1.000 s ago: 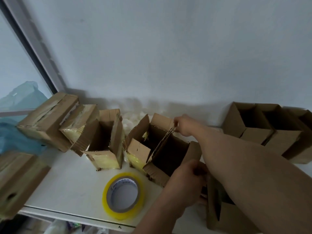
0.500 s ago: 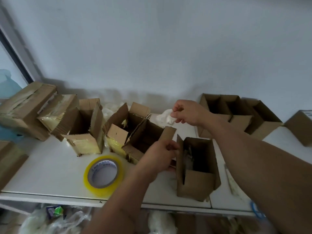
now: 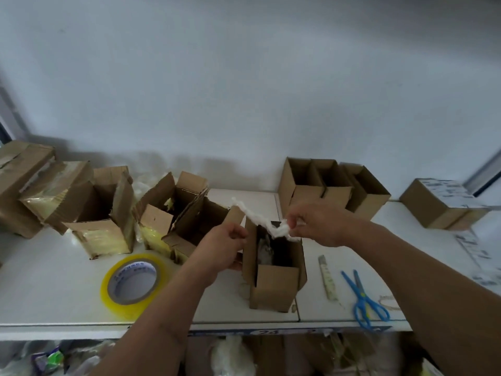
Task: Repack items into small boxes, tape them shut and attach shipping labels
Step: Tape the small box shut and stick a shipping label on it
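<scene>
Shelf edge: the white shelf point(image 3: 67, 294) runs under both forearms, with bags of clutter below it that are too blurred to name.
Tape: a yellow tape roll point(image 3: 134, 284) lies flat, down and to the left of the left hand, untouched.
Cutting tools: blue scissors point(image 3: 363, 299) and a pale knife point(image 3: 327, 278) lie below and to the right of the right hand.
Open box: a small box point(image 3: 273, 278) stands between the hands with its flaps up; something dark sits inside, though I cannot make out what.
Left hand: the left hand point(image 3: 222, 246) is curled round that box's left flap, steadying it.
Right hand: the right hand point(image 3: 314, 223) pinches a twisted strip of white padding point(image 3: 260, 218) just above the box's mouth.
Beyond the left hand: several old boxes point(image 3: 176, 213) lie opened, some wrapped in yellowed tape.
Beyond the right hand: a row of empty boxes point(image 3: 330, 185) waits against the wall, and one closed box point(image 3: 439, 204) sits farther right.
Progress: early, by my reading. This box seems to be at the padding stage; closing, taping and labelling are left, and the empty ones are unfilled.
</scene>
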The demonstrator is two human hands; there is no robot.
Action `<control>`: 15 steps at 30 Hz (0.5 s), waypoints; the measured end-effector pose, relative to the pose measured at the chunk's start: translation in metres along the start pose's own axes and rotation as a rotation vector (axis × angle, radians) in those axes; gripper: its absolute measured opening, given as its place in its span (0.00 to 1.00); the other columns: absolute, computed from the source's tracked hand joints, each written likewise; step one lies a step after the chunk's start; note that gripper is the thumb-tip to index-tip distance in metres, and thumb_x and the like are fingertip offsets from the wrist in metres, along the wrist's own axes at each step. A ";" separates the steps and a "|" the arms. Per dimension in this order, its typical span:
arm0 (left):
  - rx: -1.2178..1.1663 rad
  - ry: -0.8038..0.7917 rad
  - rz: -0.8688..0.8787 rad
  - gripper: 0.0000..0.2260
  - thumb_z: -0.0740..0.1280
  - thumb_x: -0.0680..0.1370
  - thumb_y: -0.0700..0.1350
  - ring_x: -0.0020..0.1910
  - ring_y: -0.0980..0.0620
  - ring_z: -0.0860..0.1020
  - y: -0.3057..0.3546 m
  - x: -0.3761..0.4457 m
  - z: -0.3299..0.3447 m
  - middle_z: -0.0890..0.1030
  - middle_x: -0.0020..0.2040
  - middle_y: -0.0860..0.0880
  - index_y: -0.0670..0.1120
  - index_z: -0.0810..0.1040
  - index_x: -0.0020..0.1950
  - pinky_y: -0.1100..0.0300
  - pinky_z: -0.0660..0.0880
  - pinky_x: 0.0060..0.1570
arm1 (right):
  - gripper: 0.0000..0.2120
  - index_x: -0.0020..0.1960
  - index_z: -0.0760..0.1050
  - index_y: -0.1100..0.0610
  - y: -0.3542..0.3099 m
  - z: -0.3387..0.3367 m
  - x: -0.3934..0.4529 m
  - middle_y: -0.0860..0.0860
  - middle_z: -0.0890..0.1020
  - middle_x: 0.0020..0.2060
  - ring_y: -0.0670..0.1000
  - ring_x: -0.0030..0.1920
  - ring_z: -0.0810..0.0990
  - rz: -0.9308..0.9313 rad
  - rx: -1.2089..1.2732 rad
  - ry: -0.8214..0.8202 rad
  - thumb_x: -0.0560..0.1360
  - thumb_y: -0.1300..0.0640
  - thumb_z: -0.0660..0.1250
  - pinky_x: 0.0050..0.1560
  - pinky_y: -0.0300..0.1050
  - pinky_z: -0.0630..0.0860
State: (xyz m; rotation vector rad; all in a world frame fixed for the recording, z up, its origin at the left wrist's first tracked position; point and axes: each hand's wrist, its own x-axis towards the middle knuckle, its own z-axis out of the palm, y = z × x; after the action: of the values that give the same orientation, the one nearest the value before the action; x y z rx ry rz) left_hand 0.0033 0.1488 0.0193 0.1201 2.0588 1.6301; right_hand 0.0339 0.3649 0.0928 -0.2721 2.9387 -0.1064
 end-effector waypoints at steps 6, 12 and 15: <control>0.035 0.019 0.024 0.05 0.64 0.81 0.38 0.37 0.51 0.84 0.001 0.000 0.001 0.82 0.50 0.47 0.46 0.77 0.54 0.62 0.78 0.33 | 0.25 0.73 0.59 0.36 -0.003 0.000 0.003 0.43 0.72 0.52 0.44 0.50 0.74 -0.043 0.034 0.002 0.80 0.53 0.62 0.51 0.42 0.75; 0.123 0.009 0.093 0.11 0.67 0.79 0.43 0.38 0.53 0.84 0.003 0.000 0.003 0.80 0.50 0.49 0.49 0.74 0.61 0.59 0.82 0.38 | 0.21 0.71 0.67 0.40 -0.001 -0.002 0.009 0.35 0.69 0.45 0.39 0.46 0.72 -0.034 0.207 0.064 0.79 0.51 0.65 0.45 0.33 0.66; 0.108 0.049 0.182 0.22 0.69 0.79 0.44 0.38 0.51 0.83 0.007 0.000 0.003 0.78 0.50 0.50 0.54 0.67 0.71 0.59 0.81 0.38 | 0.19 0.68 0.70 0.40 -0.004 -0.004 0.009 0.36 0.73 0.48 0.40 0.49 0.75 -0.023 0.324 0.088 0.79 0.50 0.66 0.48 0.35 0.69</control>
State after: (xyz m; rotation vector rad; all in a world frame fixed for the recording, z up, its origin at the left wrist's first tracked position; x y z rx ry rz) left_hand 0.0032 0.1536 0.0251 0.3164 2.2297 1.6404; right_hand 0.0248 0.3592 0.0954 -0.2566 2.9422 -0.6040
